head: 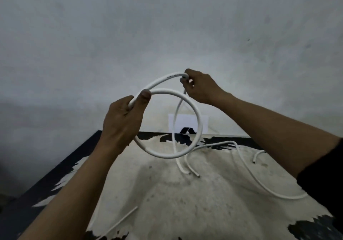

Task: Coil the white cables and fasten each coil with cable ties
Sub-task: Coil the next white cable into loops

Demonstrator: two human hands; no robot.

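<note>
A thick white round cable (163,155) is held as one loop above the worn pale surface (185,202), gripped at the crossing by the left hand (122,121) and further along by the right hand (201,88). It is judged light and springy, best clamped where turns overlap.

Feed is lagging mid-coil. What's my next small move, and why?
Probably bring the right hand toward the left hand, laying a second turn on the loop: only one turn is formed, and the cable's tail hangs loose from the right hand down to the table.
</note>
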